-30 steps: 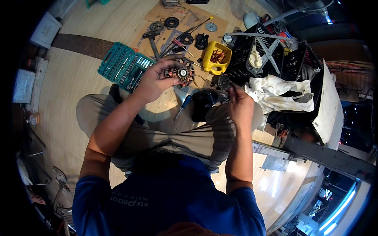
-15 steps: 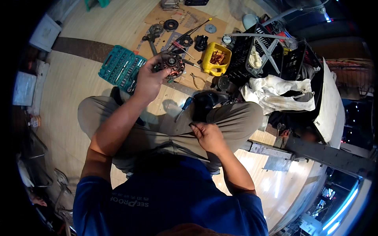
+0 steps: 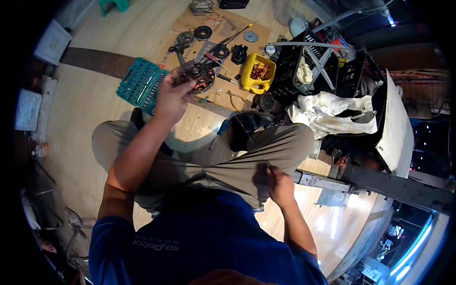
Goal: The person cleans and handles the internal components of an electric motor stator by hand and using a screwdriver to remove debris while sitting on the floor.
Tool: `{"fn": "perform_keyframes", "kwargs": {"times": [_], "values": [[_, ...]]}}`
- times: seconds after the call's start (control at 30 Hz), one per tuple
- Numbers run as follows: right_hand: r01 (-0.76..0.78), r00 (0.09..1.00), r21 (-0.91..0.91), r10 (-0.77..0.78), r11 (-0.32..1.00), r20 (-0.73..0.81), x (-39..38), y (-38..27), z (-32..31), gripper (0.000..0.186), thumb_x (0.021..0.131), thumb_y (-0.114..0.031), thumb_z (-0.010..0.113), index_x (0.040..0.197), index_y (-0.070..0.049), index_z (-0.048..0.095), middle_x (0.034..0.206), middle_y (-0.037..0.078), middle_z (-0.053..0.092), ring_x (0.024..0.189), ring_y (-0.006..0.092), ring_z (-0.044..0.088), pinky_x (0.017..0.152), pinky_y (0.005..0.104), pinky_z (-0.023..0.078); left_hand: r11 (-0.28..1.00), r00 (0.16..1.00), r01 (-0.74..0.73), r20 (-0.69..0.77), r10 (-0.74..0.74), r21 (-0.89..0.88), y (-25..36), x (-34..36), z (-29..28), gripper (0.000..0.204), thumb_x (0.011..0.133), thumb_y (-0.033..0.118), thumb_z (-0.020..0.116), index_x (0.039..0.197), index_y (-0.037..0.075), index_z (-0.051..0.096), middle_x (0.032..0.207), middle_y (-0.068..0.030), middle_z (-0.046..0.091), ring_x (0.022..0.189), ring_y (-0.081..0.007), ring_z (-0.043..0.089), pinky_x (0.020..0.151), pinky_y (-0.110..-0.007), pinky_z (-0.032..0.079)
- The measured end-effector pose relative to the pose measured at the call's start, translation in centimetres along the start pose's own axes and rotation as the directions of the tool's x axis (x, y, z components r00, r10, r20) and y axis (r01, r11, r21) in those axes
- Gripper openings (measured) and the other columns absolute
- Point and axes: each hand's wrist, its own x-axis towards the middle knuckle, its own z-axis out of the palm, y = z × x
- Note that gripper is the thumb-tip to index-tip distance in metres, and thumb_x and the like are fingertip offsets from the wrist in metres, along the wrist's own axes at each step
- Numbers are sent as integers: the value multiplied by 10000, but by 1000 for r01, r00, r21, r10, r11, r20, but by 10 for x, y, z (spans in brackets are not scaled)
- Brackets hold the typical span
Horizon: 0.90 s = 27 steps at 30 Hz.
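My left hand (image 3: 172, 97) grips a round motor part with copper windings (image 3: 203, 80) by its edge, thumb on the near side. It is raised above the floor beyond my crossed legs. Over my right thigh, my right hand (image 3: 281, 186) is closed in a pinch. A small dark tip shows at its fingers; what it is I cannot make out. Beneath and beyond the motor part are a black-handled screwdriver (image 3: 228, 79), a red-handled screwdriver (image 3: 217, 61) and pliers (image 3: 235, 100). Near my shoe lies a blue-handled screwdriver (image 3: 220, 132).
A green socket set case (image 3: 134, 81) lies at the left. To the right stands a cut yellow jug (image 3: 256, 86) with copper-coloured pieces inside, beside black crates (image 3: 288, 71) and a white cloth (image 3: 323, 111). Flattened cardboard (image 3: 183, 23) carries several metal parts, including a black ring (image 3: 203, 33).
My right hand has moved rightward and a little nearer, from the middle of my lap to the right thigh. My left hand has shifted slightly left, and the motor part has tilted.
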Motion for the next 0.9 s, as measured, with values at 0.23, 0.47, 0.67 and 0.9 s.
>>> {"fn": "perform_keyframes", "kwargs": {"times": [0.23, 0.47, 0.67, 0.9], "values": [[-344, 923, -352, 383, 870, 46, -141, 142, 0, 181, 962, -243, 538, 902, -98, 630, 766, 201, 669, 683, 399, 654, 570, 481, 503, 1000, 979, 8, 203, -4, -21, 15, 4, 3, 420, 860, -119, 523, 1269, -22, 504, 1271, -192, 577, 1156, -314, 607, 1006, -472, 511], [-670, 391, -530, 853, 521, 345, -335, 220, 45, 625, 913, -505, 571, 1374, -90, 492, 1358, 209, 543, 1278, 361, 500, 1076, 511, 366, 992, 935, 104, 335, -120, 66, 11, -6, 11, 401, 811, -188, 553, 1167, -6, 584, 1267, -155, 583, 1124, -238, 620, 979, -393, 536], [-360, 503, -340, 487, 869, 714, -242, 201, 32, 844, 760, -375, 755, 1430, -19, 386, 1435, 233, 440, 1347, 373, 401, 1117, 446, 334, 987, 904, 77, 407, -127, 138, -2, -11, 9, 450, 780, -177, 606, 1192, 1, 586, 1363, -137, 518, 1182, -215, 578, 1001, -376, 517], [39, 992, 712, 61, 701, -114, 33, -5, -40, 364, 901, -62, 635, 1242, 48, 568, 1157, 138, 663, 1033, 169, 609, 921, 295, 472, 987, 833, 118, 531, -159, 110, -7, -9, 15, 465, 765, -154, 646, 1201, -6, 583, 1390, -156, 492, 1189, -237, 581, 1003, -391, 516]]}}
